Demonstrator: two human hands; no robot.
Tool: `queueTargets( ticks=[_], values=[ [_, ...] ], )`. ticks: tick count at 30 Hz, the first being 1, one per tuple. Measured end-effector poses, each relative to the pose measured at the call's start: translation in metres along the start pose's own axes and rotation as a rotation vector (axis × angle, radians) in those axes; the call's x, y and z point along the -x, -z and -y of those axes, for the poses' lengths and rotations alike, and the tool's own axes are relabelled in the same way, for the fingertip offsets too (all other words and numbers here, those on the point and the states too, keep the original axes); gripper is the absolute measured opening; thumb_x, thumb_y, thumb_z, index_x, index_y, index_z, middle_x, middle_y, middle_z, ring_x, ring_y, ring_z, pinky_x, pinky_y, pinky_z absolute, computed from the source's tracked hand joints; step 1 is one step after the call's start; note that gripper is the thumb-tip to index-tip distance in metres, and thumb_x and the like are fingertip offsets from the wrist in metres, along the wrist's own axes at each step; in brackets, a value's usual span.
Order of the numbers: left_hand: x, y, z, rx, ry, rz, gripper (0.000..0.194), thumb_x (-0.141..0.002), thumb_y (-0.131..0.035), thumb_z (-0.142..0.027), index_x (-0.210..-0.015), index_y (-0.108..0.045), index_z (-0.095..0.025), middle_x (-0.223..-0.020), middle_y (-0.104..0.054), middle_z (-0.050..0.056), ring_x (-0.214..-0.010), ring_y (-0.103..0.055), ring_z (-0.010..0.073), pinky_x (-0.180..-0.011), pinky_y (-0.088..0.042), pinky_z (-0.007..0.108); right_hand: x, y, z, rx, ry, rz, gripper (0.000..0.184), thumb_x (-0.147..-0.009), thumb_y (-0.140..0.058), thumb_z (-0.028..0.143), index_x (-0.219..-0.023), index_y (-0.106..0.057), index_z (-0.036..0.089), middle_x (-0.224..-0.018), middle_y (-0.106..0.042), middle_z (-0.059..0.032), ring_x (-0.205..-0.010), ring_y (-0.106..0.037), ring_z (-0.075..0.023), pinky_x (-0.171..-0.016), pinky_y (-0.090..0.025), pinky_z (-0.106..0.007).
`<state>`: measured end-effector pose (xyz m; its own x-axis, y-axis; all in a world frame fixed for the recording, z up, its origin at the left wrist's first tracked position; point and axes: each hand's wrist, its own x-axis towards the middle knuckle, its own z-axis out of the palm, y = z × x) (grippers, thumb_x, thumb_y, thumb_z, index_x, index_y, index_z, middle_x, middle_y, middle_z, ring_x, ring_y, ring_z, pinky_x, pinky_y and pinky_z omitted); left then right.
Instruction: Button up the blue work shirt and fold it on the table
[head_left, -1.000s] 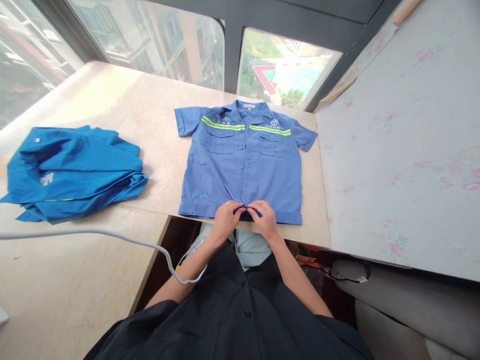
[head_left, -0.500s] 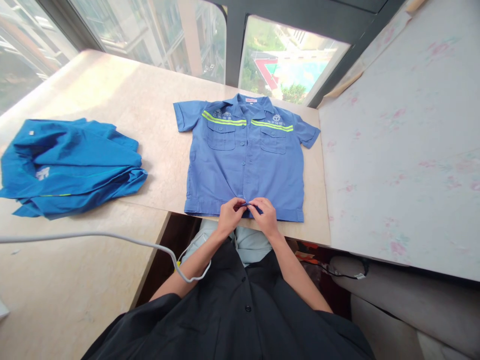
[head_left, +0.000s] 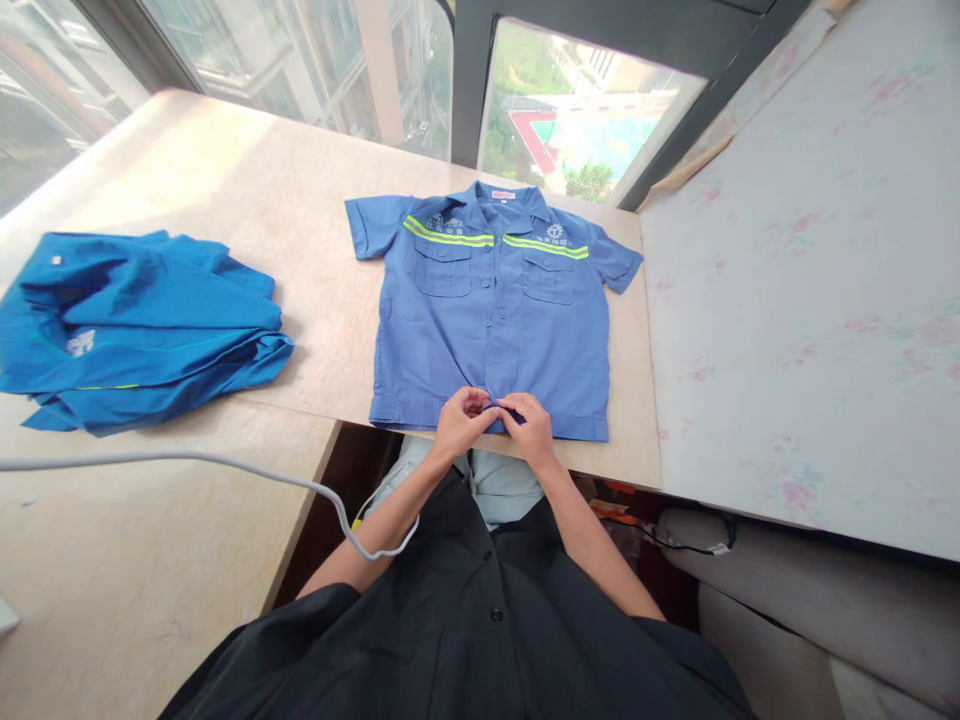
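While a blue short-sleeved shirt (head_left: 551,345) lies spread front side up on a pale table (head_left: 319,365), its collar toward the window (head_left: 570,120) and its hem along the near edge, both hands meet at the middle of that hem. The left hand (head_left: 457,424) and the right hand (head_left: 529,432) pinch the cloth between thumbs and fingertips, close together where the two front halves join; the fingers partly hide what they grip. Yellow-green stripes cross the chest above two buttoned pockets.

Off to the left, well apart from the shirt, a brighter blue garment (head_left: 161,310) lies in a crumpled heap. A pale grey cable (head_left: 247,470) runs in from the left edge and curves across the view of the left forearm, the one thing crossing the arms. On the right, a white panel with faint pink flowers (head_left: 787,320) stands just beside one shirt sleeve, bounding that side. Below it are a black cord (head_left: 675,546) and a grey cushioned shape (head_left: 825,590). Nearest the camera is the person's own black top (head_left: 420,630), with light trousers (head_left: 506,495) under the table edge.
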<state>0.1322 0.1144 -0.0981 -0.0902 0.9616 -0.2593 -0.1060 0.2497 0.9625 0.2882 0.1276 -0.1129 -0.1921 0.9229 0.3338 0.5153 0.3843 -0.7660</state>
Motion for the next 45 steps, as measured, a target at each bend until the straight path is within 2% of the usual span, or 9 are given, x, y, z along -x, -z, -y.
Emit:
queueTargets(
  ticks=[10, 16, 25, 32, 37, 41, 43, 45],
  values=[
    [-0.002, -0.004, 0.006, -0.008, -0.046, -0.073, 0.017, -0.068, -0.069, -0.025, -0.076, -0.056, -0.017, -0.075, -0.066, 0.002, -0.069, -0.063, 0.0132, -0.069, -0.049, 0.026, 0.004, -0.001, -0.001, 0.022, 0.021, -0.005, 0.017, -0.091, -0.062, 0.03, -0.099, -0.075, 0.023, -0.095, -0.07, -0.007, -0.094, -0.065, -0.0206, -0.087, -0.054, -0.038],
    [-0.002, -0.005, 0.007, 0.007, -0.051, -0.098, 0.025, -0.067, -0.066, -0.022, -0.067, -0.041, -0.019, -0.081, -0.067, 0.002, -0.077, -0.064, 0.0143, -0.072, -0.049, 0.027, 0.006, 0.0, 0.0, 0.07, 0.045, 0.002, 0.02, -0.093, -0.06, 0.03, -0.105, -0.074, 0.022, -0.1, -0.069, -0.0081, -0.097, -0.063, -0.0211, -0.089, -0.053, -0.038],
    [-0.004, -0.008, 0.01, 0.064, -0.025, -0.148, 0.026, -0.066, -0.065, -0.02, -0.066, -0.038, -0.02, -0.079, -0.066, 0.001, -0.083, -0.065, 0.0159, -0.075, -0.049, 0.027, 0.009, -0.004, 0.004, 0.064, 0.09, -0.049, 0.017, -0.093, -0.061, 0.032, -0.103, -0.068, 0.021, -0.101, -0.071, -0.0082, -0.098, -0.064, -0.0221, -0.091, -0.052, -0.04],
    [-0.01, -0.005, 0.008, 0.16, 0.061, -0.146, 0.031, -0.061, -0.068, -0.021, -0.068, -0.038, -0.02, -0.073, -0.063, -0.002, -0.073, -0.062, 0.0122, -0.072, -0.049, 0.025, 0.009, -0.004, 0.004, 0.166, 0.157, -0.001, 0.023, -0.094, -0.058, 0.029, -0.112, -0.07, 0.021, -0.109, -0.071, -0.01, -0.104, -0.064, -0.0237, -0.093, -0.051, -0.043],
    [-0.011, 0.0, 0.002, 0.138, 0.113, -0.105, 0.037, -0.061, -0.075, -0.029, -0.069, -0.04, -0.02, -0.069, -0.061, -0.002, -0.069, -0.061, 0.0126, -0.07, -0.049, 0.026, 0.005, -0.006, 0.004, 0.269, 0.209, -0.02, 0.023, -0.093, -0.057, 0.025, -0.111, -0.071, 0.022, -0.11, -0.072, -0.01, -0.102, -0.066, -0.0243, -0.09, -0.05, -0.043],
    [-0.01, 0.003, -0.001, 0.128, 0.129, -0.096, 0.031, -0.062, -0.076, -0.03, -0.074, -0.05, -0.019, -0.067, -0.06, -0.002, -0.064, -0.058, 0.0116, -0.064, -0.047, 0.024, 0.001, -0.008, 0.005, 0.31, 0.272, -0.063, 0.021, -0.092, -0.057, 0.02, -0.105, -0.073, 0.021, -0.105, -0.074, -0.0084, -0.095, -0.069, -0.0232, -0.083, -0.05, -0.039],
    [-0.009, 0.003, -0.001, 0.158, 0.121, -0.088, 0.028, -0.064, -0.074, -0.026, -0.085, -0.058, -0.017, -0.069, -0.061, -0.001, -0.063, -0.057, 0.0108, -0.062, -0.046, 0.024, -0.001, -0.007, 0.005, 0.321, 0.274, -0.066, 0.02, -0.092, -0.057, 0.02, -0.103, -0.073, 0.022, -0.103, -0.075, -0.0079, -0.093, -0.069, -0.0228, -0.082, -0.05, -0.039],
    [-0.008, 0.002, 0.0, 0.162, 0.067, -0.066, 0.038, -0.068, -0.071, -0.024, -0.104, -0.063, -0.015, -0.072, -0.063, -0.001, -0.063, -0.058, 0.0109, -0.063, -0.047, 0.024, -0.001, -0.007, 0.005, 0.323, 0.259, -0.055, 0.02, -0.093, -0.056, 0.021, -0.102, -0.074, 0.022, -0.102, -0.075, -0.0081, -0.092, -0.07, -0.0226, -0.082, -0.049, -0.039]
  ],
)
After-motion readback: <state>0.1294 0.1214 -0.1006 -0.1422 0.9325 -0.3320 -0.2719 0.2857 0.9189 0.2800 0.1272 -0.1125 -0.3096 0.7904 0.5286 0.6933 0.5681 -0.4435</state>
